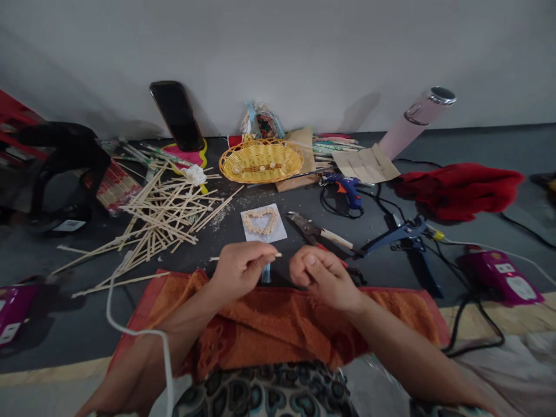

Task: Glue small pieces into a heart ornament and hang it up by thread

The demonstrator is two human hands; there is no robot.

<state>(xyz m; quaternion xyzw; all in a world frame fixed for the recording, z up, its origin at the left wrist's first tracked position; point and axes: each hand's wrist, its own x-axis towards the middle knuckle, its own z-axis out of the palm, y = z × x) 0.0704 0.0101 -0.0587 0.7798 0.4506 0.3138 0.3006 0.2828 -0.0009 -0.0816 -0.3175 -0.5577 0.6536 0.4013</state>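
Note:
My left hand point(238, 267) is closed in a pinch on a thin wooden stick point(278, 255). One short end pokes out past the fingertips, and a bit of stick shows on the far side of the hand. My right hand point(324, 277) is curled closed just to the right, apart from the stick's end; whatever its fingers hold is hidden. Beyond both hands, a heart-shaped ring of small wooden pieces point(260, 222) lies on a white paper square point(275, 231). A light blue tassel point(266, 273) hangs below it, between my hands. Pruning shears point(319, 233) lie right of the paper.
Loose wooden sticks point(160, 211) are heaped at the left. A yellow wicker basket point(260, 162), phone point(178, 116) and pink flask point(412, 121) stand at the back. To the right are a blue glue gun point(347, 188), cables, red cloth point(464, 188) and purple box point(504, 275). An orange towel point(278, 336) lies in front.

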